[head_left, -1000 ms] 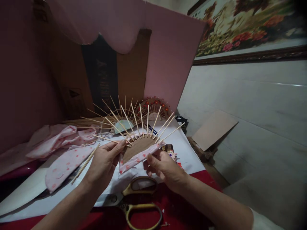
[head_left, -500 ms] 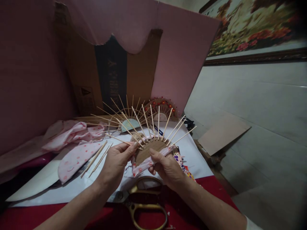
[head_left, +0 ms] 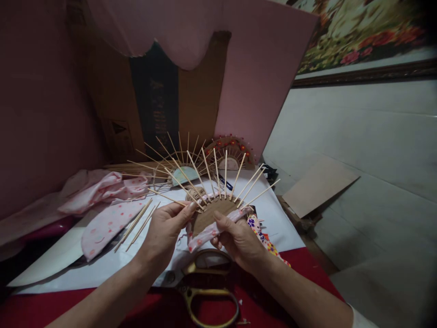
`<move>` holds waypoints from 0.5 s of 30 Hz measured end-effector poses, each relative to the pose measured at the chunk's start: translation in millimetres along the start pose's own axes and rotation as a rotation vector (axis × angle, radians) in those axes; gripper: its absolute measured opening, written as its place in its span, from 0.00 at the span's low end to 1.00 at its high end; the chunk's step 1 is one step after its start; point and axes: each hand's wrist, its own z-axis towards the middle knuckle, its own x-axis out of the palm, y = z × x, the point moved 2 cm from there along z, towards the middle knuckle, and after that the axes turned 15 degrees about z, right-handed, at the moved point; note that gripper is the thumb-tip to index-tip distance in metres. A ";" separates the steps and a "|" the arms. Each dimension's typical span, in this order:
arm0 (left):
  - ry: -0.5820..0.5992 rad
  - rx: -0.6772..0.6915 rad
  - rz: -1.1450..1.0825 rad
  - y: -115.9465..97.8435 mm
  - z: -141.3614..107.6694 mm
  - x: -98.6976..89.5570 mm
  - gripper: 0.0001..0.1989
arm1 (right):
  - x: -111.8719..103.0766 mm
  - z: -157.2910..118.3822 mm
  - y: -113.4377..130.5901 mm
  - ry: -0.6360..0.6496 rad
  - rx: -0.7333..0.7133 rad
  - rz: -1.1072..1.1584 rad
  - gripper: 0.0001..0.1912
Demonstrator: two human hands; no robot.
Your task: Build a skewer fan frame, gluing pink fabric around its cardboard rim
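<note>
Held up between my hands is a cardboard half-circle [head_left: 211, 221], its straight edge wrapped in pink dotted fabric [head_left: 206, 238]. Thin wooden sticks [head_left: 226, 177] fan out like rays from its curved edge. My left hand [head_left: 165, 230] is closed at the left end of the curve, thumb and finger pinching the lowest stick [head_left: 164, 195] where it meets the cardboard. At the straight edge, my right hand [head_left: 241, 239] grips the half-circle, thumb on its face and fingers behind. Gold-handled scissors [head_left: 213, 291] lie below the hands, their blades partly hidden.
Loose sticks [head_left: 136, 223] and a dotted fabric half-circle [head_left: 109, 228] lie left. Behind stand a stick fan with a pale green centre [head_left: 185, 176] and a red-beaded arch [head_left: 228, 148]. A twine ball [head_left: 195, 193] sits behind the cardboard. Large pink-covered cardboard [head_left: 259, 82] rises at the back.
The camera view has shifted slightly, so the background sits a little differently. Both hands keep the same grip on the half-circle and stick.
</note>
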 end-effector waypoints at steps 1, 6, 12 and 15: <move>-0.001 0.003 -0.003 -0.2 -0.1 0.2 0.11 | 0.1 -0.1 -0.3 0.013 -0.002 -0.002 0.16; -0.030 -0.006 -0.016 1.4 0.3 0.5 0.12 | 0.1 -0.5 -1.8 0.022 0.003 0.028 0.15; -0.033 -0.027 -0.044 3.7 1.3 -0.8 0.12 | 1.0 -1.1 -2.3 0.039 0.008 0.055 0.14; -0.041 -0.025 -0.061 2.3 1.2 -1.0 0.11 | 1.1 -1.3 -2.0 0.049 0.013 0.069 0.13</move>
